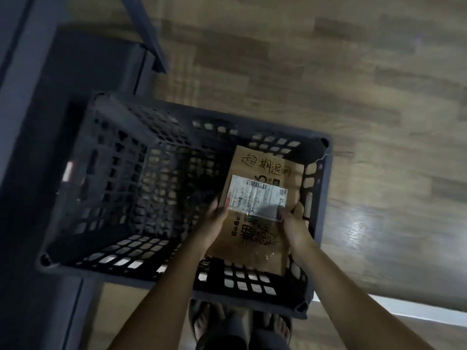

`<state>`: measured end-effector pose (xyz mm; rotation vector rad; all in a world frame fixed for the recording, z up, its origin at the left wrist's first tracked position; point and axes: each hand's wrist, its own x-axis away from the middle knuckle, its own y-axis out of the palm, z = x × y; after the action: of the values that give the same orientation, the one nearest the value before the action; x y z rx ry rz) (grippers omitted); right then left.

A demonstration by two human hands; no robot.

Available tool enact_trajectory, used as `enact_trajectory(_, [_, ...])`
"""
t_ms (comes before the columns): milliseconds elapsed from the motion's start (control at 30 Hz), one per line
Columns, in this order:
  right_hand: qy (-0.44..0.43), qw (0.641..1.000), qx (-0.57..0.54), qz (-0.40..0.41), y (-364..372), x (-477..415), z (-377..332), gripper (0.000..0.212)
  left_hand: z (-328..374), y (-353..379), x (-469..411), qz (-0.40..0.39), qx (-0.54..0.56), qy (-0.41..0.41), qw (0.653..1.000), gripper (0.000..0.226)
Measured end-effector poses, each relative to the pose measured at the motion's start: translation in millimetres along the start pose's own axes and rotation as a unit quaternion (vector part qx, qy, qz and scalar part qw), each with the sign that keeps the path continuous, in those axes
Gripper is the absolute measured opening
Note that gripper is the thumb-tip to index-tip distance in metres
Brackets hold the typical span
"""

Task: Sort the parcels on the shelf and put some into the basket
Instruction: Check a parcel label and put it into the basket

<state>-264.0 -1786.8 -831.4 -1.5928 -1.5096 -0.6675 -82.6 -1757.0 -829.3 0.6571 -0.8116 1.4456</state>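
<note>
Both hands, left (214,221) and right (294,223), grip the cardboard parcel (255,210) by its side edges, keeping it level inside the basket (106,173) for a flat landing.

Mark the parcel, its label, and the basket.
parcel (255,238): head view, brown face below the label.
label (255,195): head view, middle of the white sticker.
basket (252,128): head view, far rim.

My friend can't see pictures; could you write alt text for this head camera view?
Both hands, left and right, hold a labelled cardboard parcel inside a dark latticed basket on a wood-look floor. The person's feet in sandals show below.
</note>
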Motion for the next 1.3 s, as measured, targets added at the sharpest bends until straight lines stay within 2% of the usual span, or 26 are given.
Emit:
enact_trajectory(100, [-0.011, 0.998, 0.039, 0.044, 12.6, -19.0, 6.5, 0.052, -12.5, 5.0, -29.9, 0.004, -0.004, -0.01, 1.0, 0.053])
enact_trajectory(233, [-0.032, 0.983, 0.133, 0.123, 32.0, -31.1, 17.1, 0.054, -30.0, 9.4, -57.3, 0.013, -0.054, -0.047, 0.997, 0.055])
enact_trajectory(367, [-0.031, 0.989, 0.118, 0.085, 42.2, -28.9, 26.0, 0.06, -53.4, 19.5, -60.7, 0.021, -0.094, -0.073, 0.993, 0.057])
enact_trajectory(433, [-0.033, 0.981, 0.179, 0.063, 44.7, -29.1, 29.5, 0.067, -62.0, 23.3, -60.9, 0.031, -0.104, -0.081, 0.991, 0.058])
enact_trajectory(633, [-0.009, 0.952, 0.296, 0.074, 49.5, -32.5, 30.1, 0.091, -56.3, 24.4, -72.3, 0.044, -0.17, -0.038, 0.984, 0.053])
enact_trajectory(800, [-0.004, 0.956, 0.28, 0.086, 59.8, -11.1, 13.2, 0.078, -46.6, 22.9, -61.4, 0.073, -0.13, -0.02, 0.989, 0.041])
enact_trajectory(867, [-0.003, 0.95, 0.307, 0.059, 65.7, 5.2, 2.3, 0.085, -37.2, 25.9, -46.2, 0.105, -0.208, 0.012, 0.972, 0.043])
enact_trajectory(933, [-0.049, 0.922, 0.381, 0.047, 69.0, 23.6, -8.0, 0.089, -23.9, 28.4, -22.0, 0.131, -0.319, 0.049, 0.937, 0.055])
enact_trajectory(1000, [-0.1, 0.891, 0.44, 0.057, 68.4, 43.7, -22.8, 0.077, -5.5, 24.0, 4.0, 0.137, -0.419, 0.094, 0.893, 0.061])
enact_trajectory(1067, [-0.123, 0.878, 0.46, 0.05, 67.4, 69.2, -46.2, 0.065, 20.6, 11.4, 31.3, 0.144, -0.461, 0.129, 0.866, 0.057])
enact_trajectory(1200, [-0.152, 0.897, 0.414, 0.035, 66.9, 140.1, -113.7, 0.034, 95.1, -24.8, 98.1, 0.181, -0.453, 0.151, 0.86, 0.032])
enact_trajectory(1300, [-0.157, 0.884, 0.44, 0.019, 61.9, 202.5, -169.3, 0.03, 148.5, -49.5, 157.2, 0.167, -0.459, 0.121, 0.864, 0.034])
